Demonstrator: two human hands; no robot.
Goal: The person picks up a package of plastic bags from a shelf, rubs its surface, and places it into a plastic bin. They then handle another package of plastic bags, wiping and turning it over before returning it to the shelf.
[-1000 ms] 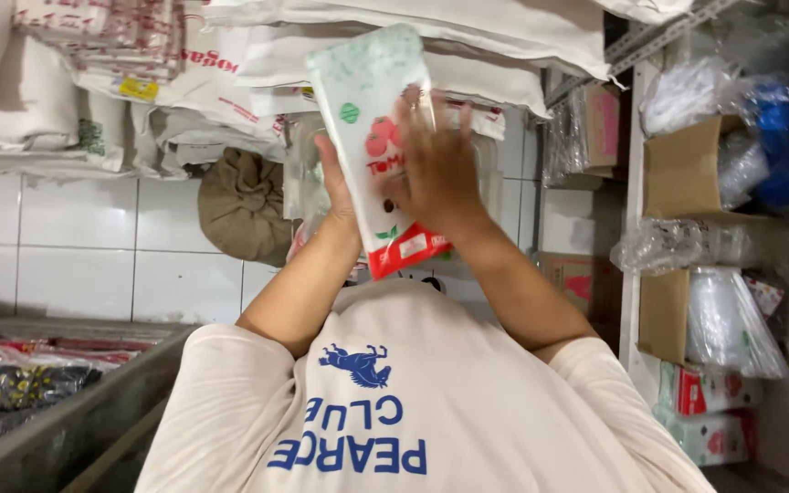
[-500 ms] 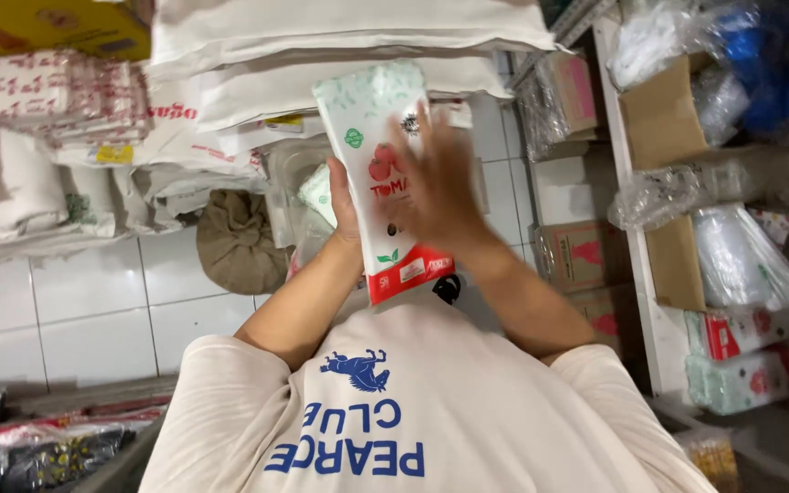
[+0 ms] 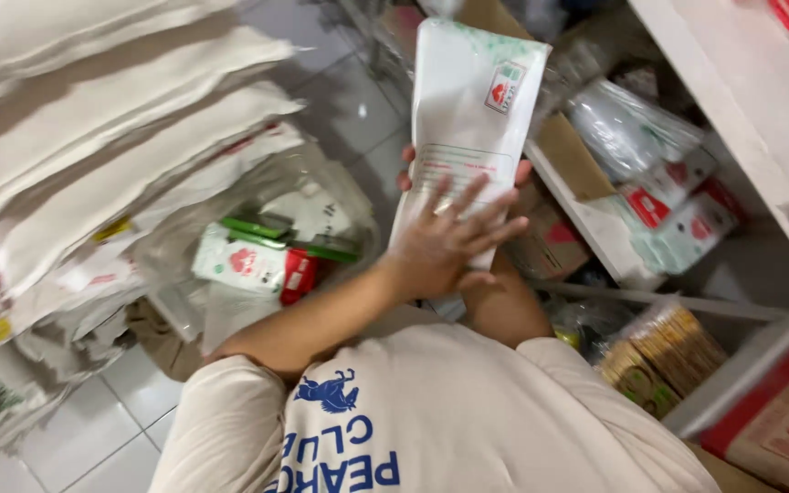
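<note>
A tall white pouch (image 3: 472, 100) with green speckles along the top and a small red and green label stands upright in front of me. My left hand (image 3: 445, 242) lies flat against its lower face with the fingers spread. My right hand (image 3: 523, 172) is behind the pouch; only fingertips show at both of its edges, and the forearm comes up from below. The pouch is gripped between the two hands, beside the white shelf (image 3: 741, 119). My cream shirt with a blue print fills the bottom of the view.
A clear plastic bag (image 3: 257, 260) of similar red, white and green packets sits left of my arms. Stacked white sacks (image 3: 93, 137) fill the left side. The shelf holds wrapped packets (image 3: 678, 219) and a cardboard box (image 3: 568, 155); biscuit packs (image 3: 659, 351) lie lower right. The floor (image 3: 120, 402) is tiled.
The view has swung down and to the right toward the shelf. The pouch now shows its plainer white side. My left hand has spread flat over it.
</note>
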